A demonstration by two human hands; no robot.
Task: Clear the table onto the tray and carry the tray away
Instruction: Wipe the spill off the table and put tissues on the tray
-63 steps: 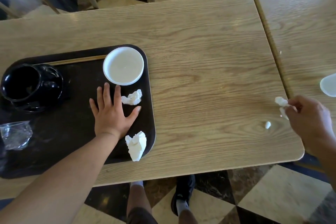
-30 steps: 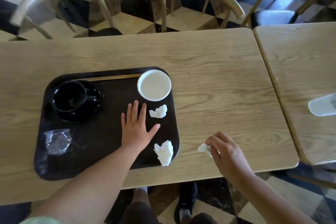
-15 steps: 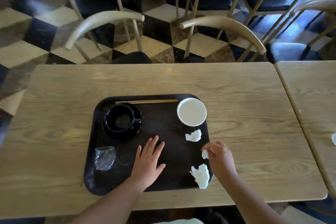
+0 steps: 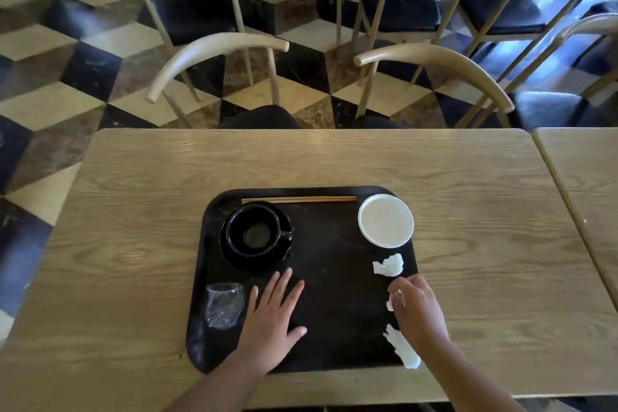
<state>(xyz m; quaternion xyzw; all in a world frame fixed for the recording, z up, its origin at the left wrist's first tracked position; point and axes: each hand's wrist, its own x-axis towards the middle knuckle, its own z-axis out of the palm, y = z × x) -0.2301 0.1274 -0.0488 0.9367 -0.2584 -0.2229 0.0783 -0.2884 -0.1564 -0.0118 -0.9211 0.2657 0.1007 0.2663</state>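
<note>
A dark tray [image 4: 334, 294] lies on the wooden table [image 4: 133, 227]. On it stand a black cup on a saucer [image 4: 254, 235], a white dish [image 4: 385, 220], chopsticks [image 4: 298, 200], a crumpled clear plastic cup [image 4: 223, 305] and two crumpled tissues [image 4: 388, 265] [image 4: 403, 348]. My left hand [image 4: 271, 321] rests flat on the tray with fingers spread. My right hand [image 4: 418, 308] hovers over the tray's right edge, fingers pinched on a small white tissue scrap [image 4: 392, 302].
Two wooden chairs [image 4: 214, 53] [image 4: 434, 67] stand at the table's far side, with more chairs behind them on the chequered floor. A second table [image 4: 585, 177] adjoins on the right.
My right hand carried the tissue scrap from the table's right side over to the tray's right edge. My left hand stayed flat on the tray. The view pulled back.
</note>
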